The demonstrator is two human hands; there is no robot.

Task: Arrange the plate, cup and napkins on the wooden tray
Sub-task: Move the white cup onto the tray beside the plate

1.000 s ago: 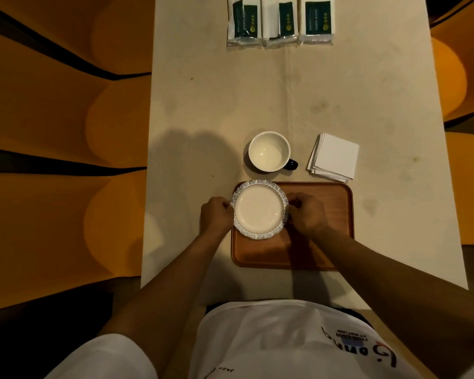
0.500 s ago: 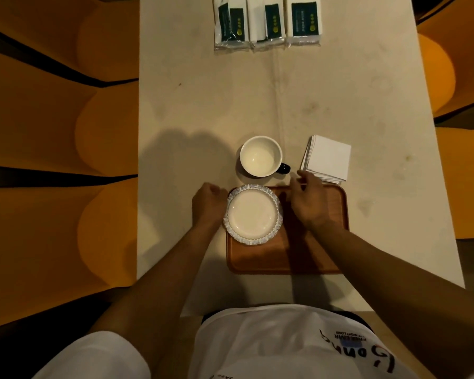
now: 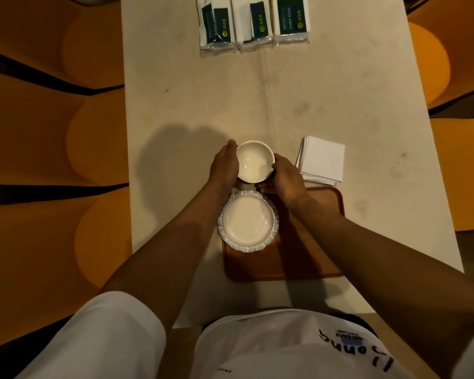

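A white plate (image 3: 248,221) with a frilled rim rests on the left end of the wooden tray (image 3: 309,250). Just beyond the tray stands a white cup (image 3: 254,161), its inside bare. My left hand (image 3: 225,165) cups its left side and my right hand (image 3: 283,176) wraps its right side, hiding the dark handle. A stack of white napkins (image 3: 322,160) lies on the table to the right of the cup, beside the tray's far right corner.
The long cream table (image 3: 326,91) carries three wrapped tissue packs (image 3: 253,21) in a row at its far end. Orange seats (image 3: 52,149) flank the table on both sides. My white shirt fills the bottom of the view.
Both hands left the plate on the tray and moved forward to the cup, closing around its two sides.
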